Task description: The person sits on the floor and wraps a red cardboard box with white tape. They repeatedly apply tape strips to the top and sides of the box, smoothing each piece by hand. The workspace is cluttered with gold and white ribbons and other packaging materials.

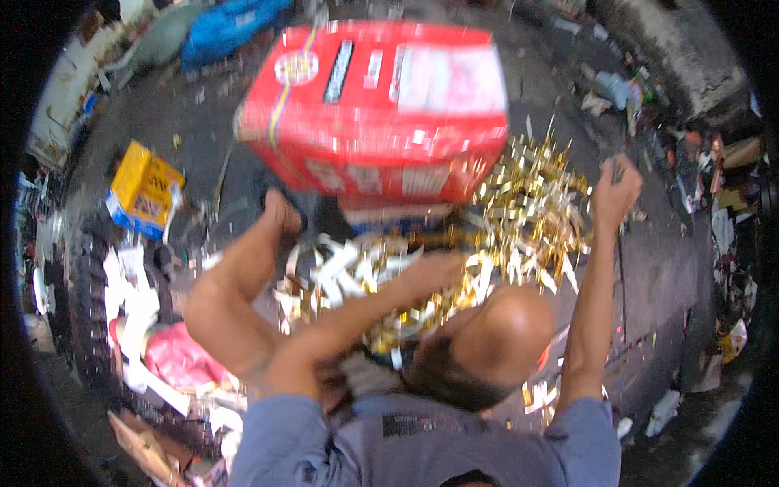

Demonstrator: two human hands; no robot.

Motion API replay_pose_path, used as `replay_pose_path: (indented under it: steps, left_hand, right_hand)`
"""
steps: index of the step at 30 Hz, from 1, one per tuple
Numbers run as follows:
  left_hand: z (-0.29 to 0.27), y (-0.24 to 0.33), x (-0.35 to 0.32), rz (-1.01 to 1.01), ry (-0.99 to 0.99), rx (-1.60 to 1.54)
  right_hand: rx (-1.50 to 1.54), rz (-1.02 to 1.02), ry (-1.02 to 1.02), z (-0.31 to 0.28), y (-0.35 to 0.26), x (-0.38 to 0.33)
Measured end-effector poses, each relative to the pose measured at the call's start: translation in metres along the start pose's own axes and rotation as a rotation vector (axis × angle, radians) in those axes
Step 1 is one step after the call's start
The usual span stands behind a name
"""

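A heap of shiny gold strips (531, 207) spreads in front of me, mixed with curled white strips (345, 266) on its left side. My left hand (445, 272) reaches across between my knees to the near edge of the gold strips; motion blur smears its fingers. Out to the right of the heap, my right hand (617, 188) is raised with its fingers curled closed. Whatever it may hold is too small and blurred to make out. Beyond the heap stands a big red carton (381, 122) with a pale label on top, above a white and blue box (398, 216).
At the left sits a small yellow and blue box (146, 191). White paper scraps (134, 284) and a pink-red bag (185, 355) lie nearer my left leg. A blue bag (231, 31) rests at the far left. Mixed litter lines the right-hand wall (690, 53).
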State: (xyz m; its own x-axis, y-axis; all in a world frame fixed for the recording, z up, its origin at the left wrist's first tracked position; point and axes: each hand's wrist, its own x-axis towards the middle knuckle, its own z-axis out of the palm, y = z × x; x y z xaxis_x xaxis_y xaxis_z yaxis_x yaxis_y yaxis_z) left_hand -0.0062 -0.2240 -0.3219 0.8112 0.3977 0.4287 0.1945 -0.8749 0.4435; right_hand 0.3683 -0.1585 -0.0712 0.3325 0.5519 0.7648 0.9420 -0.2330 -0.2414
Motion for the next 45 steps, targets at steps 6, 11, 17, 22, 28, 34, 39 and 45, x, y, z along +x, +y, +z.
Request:
replay_pose_path:
  steps: [6, 11, 17, 22, 28, 34, 39, 45]
  left_hand:
    - [-0.046, 0.005, 0.020, -0.202, -0.965, 0.060]
    - [-0.008, -0.035, 0.014, 0.225, -0.485, 0.082]
    - [-0.021, 0.003, -0.010, -0.002, -0.712, -0.024]
    - [-0.122, 0.037, 0.055, -0.231, -0.578, -0.465]
    - [-0.300, 0.115, 0.149, -0.421, -0.361, -0.058]
    - [-0.399, 0.120, 0.103, -0.029, -0.236, 0.530]
    - [-0.468, 0.076, 0.064, -0.099, 0.058, 0.575]
    - [-0.514, 0.010, 0.029, -0.294, 0.078, 0.686]
  right_hand:
    - [0.649, 0.151, -0.470, -0.068, -0.056, -0.035]
    - [0.826, 0.070, -0.912, -0.104, -0.133, -0.030]
    - [0.821, -0.035, -1.038, -0.164, -0.140, -0.029]
    - [0.900, -0.118, -1.120, -0.175, -0.141, -0.023]
    - [0.990, -0.358, -1.111, -0.166, -0.190, -0.031]
    - [1.284, -0.022, -1.448, -0.122, -0.198, -0.015]
    - [1.491, 0.310, -1.438, -0.106, -0.189, 0.032]
    - [1.139, -0.004, -1.207, -0.077, -0.229, 0.081]
